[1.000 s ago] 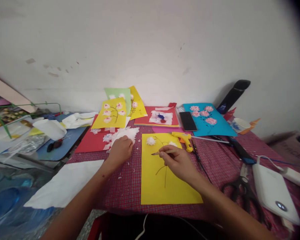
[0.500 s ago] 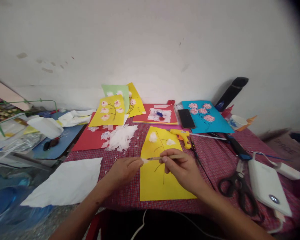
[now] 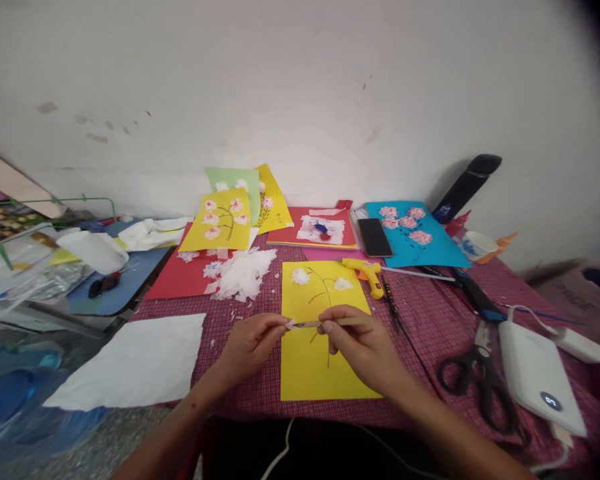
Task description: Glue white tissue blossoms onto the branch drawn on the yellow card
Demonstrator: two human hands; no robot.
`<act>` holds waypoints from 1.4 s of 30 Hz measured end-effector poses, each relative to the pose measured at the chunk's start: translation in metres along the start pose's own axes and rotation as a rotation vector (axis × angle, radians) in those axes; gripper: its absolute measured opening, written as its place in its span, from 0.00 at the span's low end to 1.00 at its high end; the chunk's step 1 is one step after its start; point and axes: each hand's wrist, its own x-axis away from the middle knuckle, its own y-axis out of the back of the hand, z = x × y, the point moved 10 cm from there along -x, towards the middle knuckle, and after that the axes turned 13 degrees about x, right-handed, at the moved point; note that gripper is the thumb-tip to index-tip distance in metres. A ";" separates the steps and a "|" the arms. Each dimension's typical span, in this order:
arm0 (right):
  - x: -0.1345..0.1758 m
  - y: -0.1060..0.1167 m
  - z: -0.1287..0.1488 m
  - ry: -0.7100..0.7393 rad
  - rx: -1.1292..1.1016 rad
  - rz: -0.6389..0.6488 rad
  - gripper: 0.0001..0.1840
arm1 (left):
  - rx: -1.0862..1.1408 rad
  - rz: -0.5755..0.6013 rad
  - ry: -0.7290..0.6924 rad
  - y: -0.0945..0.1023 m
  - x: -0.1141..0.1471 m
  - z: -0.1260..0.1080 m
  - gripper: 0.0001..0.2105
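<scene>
My left hand (image 3: 259, 340) pinches a small scrap of white tissue paper (image 3: 292, 325) between thumb and fingertips. My right hand (image 3: 356, 338) grips a thin wooden stick (image 3: 349, 321), whose dark-marked end meets the tissue scrap. I cannot tell whether the stick is a brush. Both hands are held over a yellow sheet (image 3: 310, 373) with a drawn brown branch. Near the sheet's top are two white tissue tufts, one at the left (image 3: 300, 276) and one at the right (image 3: 343, 284). A pile of torn white tissue (image 3: 245, 275) lies beyond my left hand.
A yellow glue gun (image 3: 365, 269) and a black phone (image 3: 375, 237) lie behind the sheet. To the right are black scissors (image 3: 480, 373) and a white power bank (image 3: 540, 380). White paper (image 3: 135, 363) lies left. Finished flower pictures (image 3: 217, 220) lean at the back.
My left hand has turned so its thumb and fingers show more, still at the stick's tip. The yellow sheet's upper part has shifted left and its edges look straighter.
</scene>
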 end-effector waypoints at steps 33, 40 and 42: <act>0.022 -0.004 0.049 0.384 0.342 0.034 0.08 | 1.042 -0.366 0.510 -0.037 0.013 0.049 0.12; 0.023 -0.004 0.041 0.382 0.364 0.018 0.08 | 1.009 -0.346 0.488 -0.037 0.011 0.045 0.10; 0.024 -0.003 0.041 0.389 0.367 0.006 0.08 | 0.996 -0.327 0.463 -0.038 0.010 0.045 0.11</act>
